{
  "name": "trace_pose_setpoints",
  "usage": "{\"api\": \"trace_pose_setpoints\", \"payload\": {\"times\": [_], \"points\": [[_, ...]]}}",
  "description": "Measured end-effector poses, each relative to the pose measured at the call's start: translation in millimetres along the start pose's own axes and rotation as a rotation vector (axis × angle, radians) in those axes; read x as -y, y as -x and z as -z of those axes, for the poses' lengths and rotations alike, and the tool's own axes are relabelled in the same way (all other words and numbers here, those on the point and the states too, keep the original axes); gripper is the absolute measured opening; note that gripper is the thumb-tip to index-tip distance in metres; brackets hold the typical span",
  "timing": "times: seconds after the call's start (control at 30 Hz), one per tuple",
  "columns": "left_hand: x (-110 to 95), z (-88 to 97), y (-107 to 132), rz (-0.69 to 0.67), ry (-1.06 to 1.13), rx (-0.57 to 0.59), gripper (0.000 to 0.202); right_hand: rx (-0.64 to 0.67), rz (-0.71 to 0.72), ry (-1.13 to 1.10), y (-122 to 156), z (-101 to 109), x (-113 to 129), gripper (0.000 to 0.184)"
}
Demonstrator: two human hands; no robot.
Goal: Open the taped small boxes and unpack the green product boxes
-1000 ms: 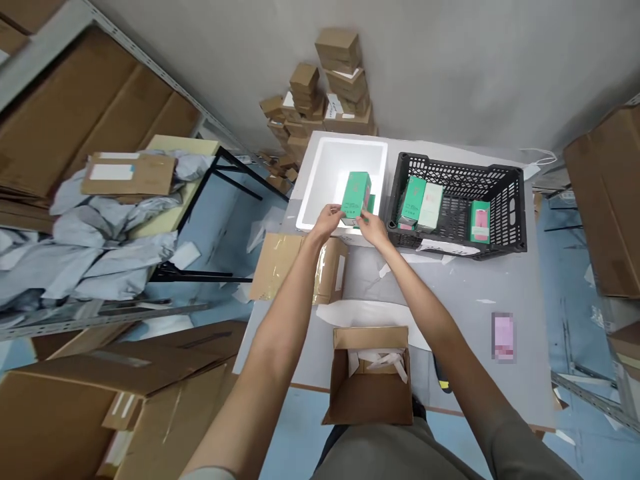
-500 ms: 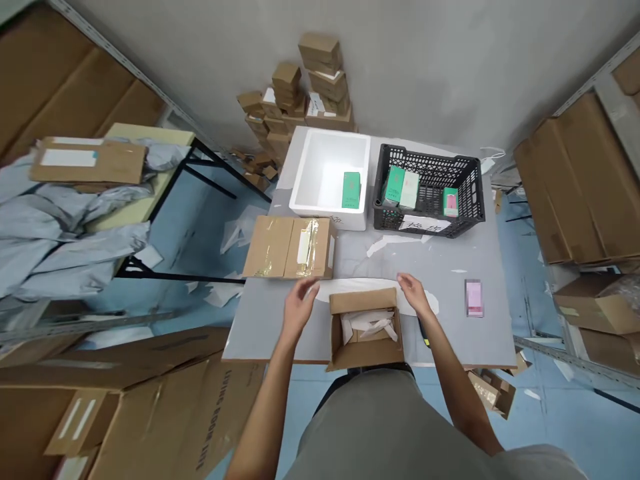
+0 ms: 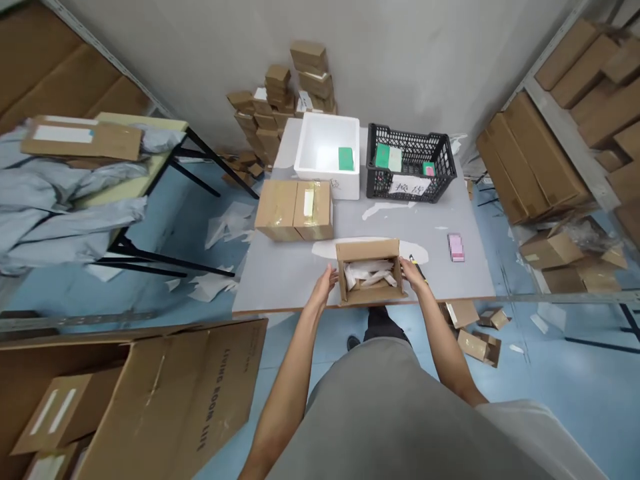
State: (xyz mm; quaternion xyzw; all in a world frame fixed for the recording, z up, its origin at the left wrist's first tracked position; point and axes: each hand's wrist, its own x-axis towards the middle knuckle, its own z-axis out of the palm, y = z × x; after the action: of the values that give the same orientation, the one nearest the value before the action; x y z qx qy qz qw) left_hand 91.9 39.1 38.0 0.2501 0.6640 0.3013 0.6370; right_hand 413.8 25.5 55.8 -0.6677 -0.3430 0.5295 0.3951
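An open cardboard box stands near the front edge of the table, with crumpled white paper inside. My left hand is just off its left side, fingers stretched out and nothing in them. On the other side, my right hand rests its fingertips against the box's right wall, fingers extended. A slim black and yellow tool lies beside my right hand, partly covered by it. Behind and to the left sits a taped cardboard box, closed on top.
At the table's back are a white foam box with a green carton and a black crate with several small cartons. A pink item lies right on the table. A big carton stands lower left; shelving rises at right.
Both hands have come down alongside the open box, the right one now touching it. The view has shifted, showing more floor and the right-hand shelves.
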Motion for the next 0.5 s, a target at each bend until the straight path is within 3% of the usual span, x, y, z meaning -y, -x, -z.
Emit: {"api": "trace_pose_setpoints", "payload": {"times": [0.1,0.23,0.37,0.5], "points": [[23,0.5,20,-0.083,0.033,0.062,0.088,-0.059,-0.086,-0.017,42,20,-10,0.06],[46,-15.0,57,-0.137,0.064,0.165,0.081,-0.136,-0.066,-0.088,108,51,-24,0.059],[64,-46.7,92,-0.122,0.067,0.253,0.073,-0.219,-0.064,-0.138,165,93,-42,0.057],[81,-95.1,120,-0.092,0.0,0.313,0.07,-0.314,-0.144,-0.201,203,150,-66,0.054]]}}
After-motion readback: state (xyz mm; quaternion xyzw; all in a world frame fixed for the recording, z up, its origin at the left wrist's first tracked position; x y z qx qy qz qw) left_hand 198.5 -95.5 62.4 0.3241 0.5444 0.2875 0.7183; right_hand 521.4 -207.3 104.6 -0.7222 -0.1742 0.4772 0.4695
